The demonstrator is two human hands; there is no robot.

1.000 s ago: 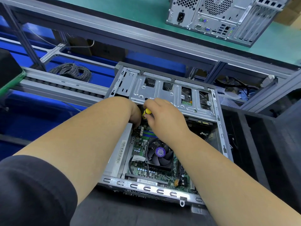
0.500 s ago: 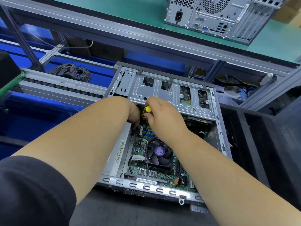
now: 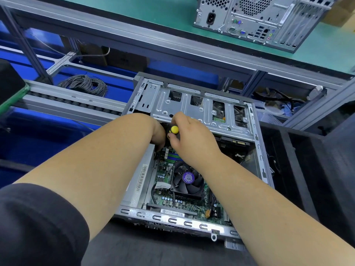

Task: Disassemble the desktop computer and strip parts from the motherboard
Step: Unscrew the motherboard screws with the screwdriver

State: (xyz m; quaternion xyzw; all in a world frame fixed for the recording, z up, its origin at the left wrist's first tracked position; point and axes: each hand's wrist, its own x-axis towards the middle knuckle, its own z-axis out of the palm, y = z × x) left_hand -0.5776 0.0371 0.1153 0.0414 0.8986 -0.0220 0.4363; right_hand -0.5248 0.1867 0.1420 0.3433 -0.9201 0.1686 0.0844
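Observation:
An open desktop case (image 3: 172, 220) lies flat in front of me, its green motherboard (image 3: 163, 169) exposed. A black cooler fan (image 3: 187, 179) with a purple label sits mid-board. A silver drive cage (image 3: 192, 106) spans the far end. My right hand (image 3: 192, 139) grips a screwdriver with a yellow and black handle (image 3: 174, 129), upright at the cage's near edge. My left hand (image 3: 159, 135) reaches down beside it into the case; its fingers are hidden, so I cannot tell whether they hold anything.
A second computer tower (image 3: 259, 20) stands on the green bench at the back. A coil of grey cable (image 3: 84, 85) lies on the blue surface at left, behind a roller rail (image 3: 67, 100). Black trays (image 3: 317, 169) sit to the right.
The view has shifted slightly. Both hands stay at the same spot by the drive cage, the yellow handle end showing a little more.

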